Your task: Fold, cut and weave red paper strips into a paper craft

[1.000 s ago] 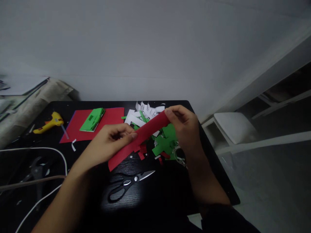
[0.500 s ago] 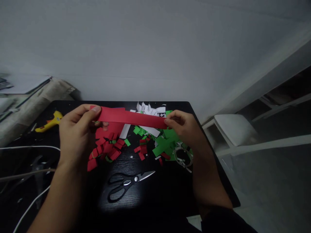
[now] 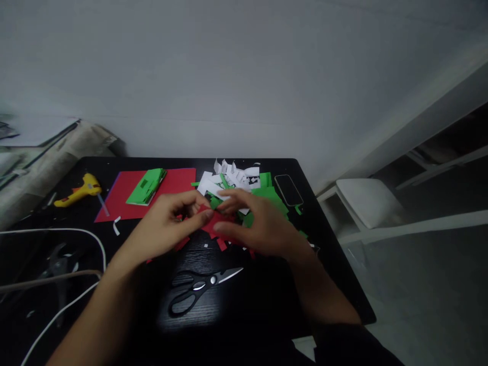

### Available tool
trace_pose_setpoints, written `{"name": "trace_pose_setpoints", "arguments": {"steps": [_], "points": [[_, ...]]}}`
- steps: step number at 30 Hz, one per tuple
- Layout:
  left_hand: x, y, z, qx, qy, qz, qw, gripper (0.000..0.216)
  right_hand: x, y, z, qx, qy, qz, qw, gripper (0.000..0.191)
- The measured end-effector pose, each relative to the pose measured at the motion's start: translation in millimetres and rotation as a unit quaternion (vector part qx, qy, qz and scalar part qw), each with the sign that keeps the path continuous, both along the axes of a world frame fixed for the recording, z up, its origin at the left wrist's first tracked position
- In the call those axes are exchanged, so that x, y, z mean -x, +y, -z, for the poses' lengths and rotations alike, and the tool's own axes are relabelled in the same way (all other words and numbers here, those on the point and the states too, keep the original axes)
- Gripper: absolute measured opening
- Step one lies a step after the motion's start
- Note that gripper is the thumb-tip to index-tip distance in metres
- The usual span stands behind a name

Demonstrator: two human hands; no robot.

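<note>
Both hands meet over the middle of the black table, pinching a red paper strip [image 3: 208, 220] between them. My left hand [image 3: 173, 218] has its thumb and fingers closed on the strip's left side. My right hand [image 3: 263, 223] grips the other side with its thumb in front. The strip looks bunched or folded, and the fingers hide much of it. Under and behind the hands lie cut red paper pieces [image 3: 221, 245], partly covered. Black-handled scissors [image 3: 200, 285] lie in front of the hands, blades pointing right.
A green folded paper stack [image 3: 147, 186] lies on a red sheet [image 3: 114, 203] at left, near a yellow glue gun [image 3: 82, 190]. White paper scraps [image 3: 236, 175] and green paper [image 3: 270, 195] are at the back. A phone [image 3: 288, 190] lies right; a white cable [image 3: 76, 230] crosses left.
The hands have come together from far apart, and the red strip stretched between them is now bunched up. The green stack and the phone have come into sight.
</note>
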State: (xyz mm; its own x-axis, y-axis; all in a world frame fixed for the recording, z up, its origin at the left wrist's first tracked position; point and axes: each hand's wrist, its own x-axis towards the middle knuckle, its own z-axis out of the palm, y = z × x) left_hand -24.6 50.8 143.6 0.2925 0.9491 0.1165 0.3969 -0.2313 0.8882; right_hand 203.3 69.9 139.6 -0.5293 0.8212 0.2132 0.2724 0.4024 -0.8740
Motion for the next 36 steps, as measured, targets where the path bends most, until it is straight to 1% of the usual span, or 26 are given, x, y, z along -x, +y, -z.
{"name": "trace_pose_setpoints", "arguments": {"steps": [1, 2, 3, 5, 7, 10, 14, 19, 21, 25, 27, 31, 36], "points": [[-3, -2, 0.1, -0.001, -0.003, 0.011, 1.0, 0.018, 3, -1, 1.6, 0.037, 0.0, -0.045, 0.998, 0.047], [-6, -3, 0.3, -0.008, -0.012, 0.014, 1.0, 0.017, 5, -2, 3.5, 0.063, 0.008, -0.063, 0.996, 0.042], [-8, -4, 0.6, -0.014, -0.026, 0.011, 1.0, 0.015, 8, -2, 5.4, 0.087, 0.026, -0.066, 0.994, 0.037], [-11, -6, 1.3, -0.027, -0.053, -0.011, 0.998, 0.012, 11, -2, 8.8, 0.134, 0.085, -0.048, 0.986, 0.029], [-11, -6, 2.1, -0.035, -0.068, -0.03, 0.997, 0.011, 13, -2, 10.6, 0.183, 0.149, -0.037, 0.971, 0.027], [-10, -5, 3.0, -0.051, -0.071, -0.035, 0.996, 0.009, 13, -2, 9.9, 0.223, 0.194, -0.03, 0.955, 0.028], [-10, -6, 1.5, -0.084, -0.065, -0.035, 0.994, 0.008, 11, -3, 5.8, 0.221, 0.194, -0.033, 0.955, 0.025], [-12, -8, -1.6, -0.115, -0.044, -0.046, 0.991, 0.014, 12, -4, 3.6, 0.161, 0.195, 0.005, 0.968, 0.021], [-12, -8, -1.7, -0.112, -0.04, -0.043, 0.992, 0.014, 14, -3, 4.7, 0.148, 0.211, 0.015, 0.966, 0.02], [-14, -8, -0.5, -0.102, -0.043, -0.051, 0.992, 0.013, 14, -1, 7.2, 0.136, 0.231, 0.014, 0.963, 0.016], [-15, -9, 0.1, -0.092, -0.054, -0.056, 0.993, 0.013, 14, 0, 7.3, 0.133, 0.233, 0.029, 0.963, 0.016], [-16, -10, 0.0, -0.075, -0.067, -0.056, 0.993, 0.013, 13, 0, 6.6, 0.139, 0.236, 0.06, 0.96, 0.02], [-17, -10, 0.5, -0.072, -0.055, -0.045, 0.995, 0.017, 15, 0, 6.8, 0.157, 0.236, 0.054, 0.958, 0.022]]}}
